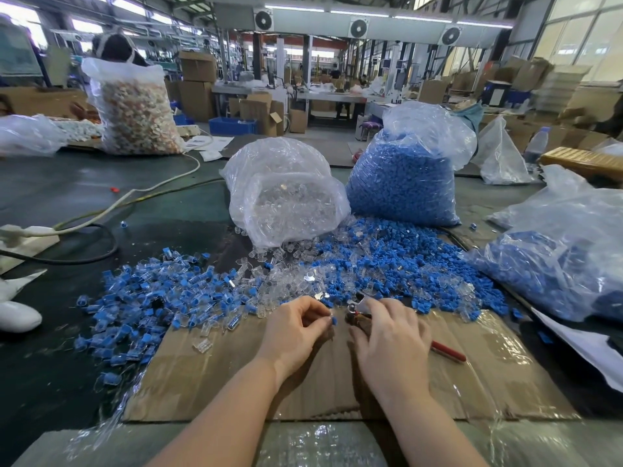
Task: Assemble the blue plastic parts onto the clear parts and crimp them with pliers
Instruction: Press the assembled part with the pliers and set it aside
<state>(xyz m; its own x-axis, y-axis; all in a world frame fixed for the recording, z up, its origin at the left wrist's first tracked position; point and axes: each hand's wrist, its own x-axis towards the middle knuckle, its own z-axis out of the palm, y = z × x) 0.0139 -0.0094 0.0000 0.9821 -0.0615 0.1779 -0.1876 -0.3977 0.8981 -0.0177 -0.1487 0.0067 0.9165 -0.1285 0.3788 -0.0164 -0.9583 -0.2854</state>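
Note:
My left hand point(296, 326) pinches a small blue part point(333, 320) joined to a clear piece between thumb and fingertips, just above the cardboard sheet point(209, 375). My right hand point(391, 335) grips red-handled pliers point(448, 351), whose jaws point(354, 306) point toward the blue part and sit a short way to its right. A spread of loose blue parts point(397, 264) and clear parts point(286, 281) lies beyond both hands. One clear part point(202, 345) rests alone on the cardboard.
A bag of clear parts point(286, 197) and a bag of blue parts point(404, 176) stand behind the pile. Another blue-filled bag point(556, 264) lies at right. Assembled blue-and-clear pieces point(135, 305) heap at left. A power strip point(23, 237) and cables point(101, 244) lie far left.

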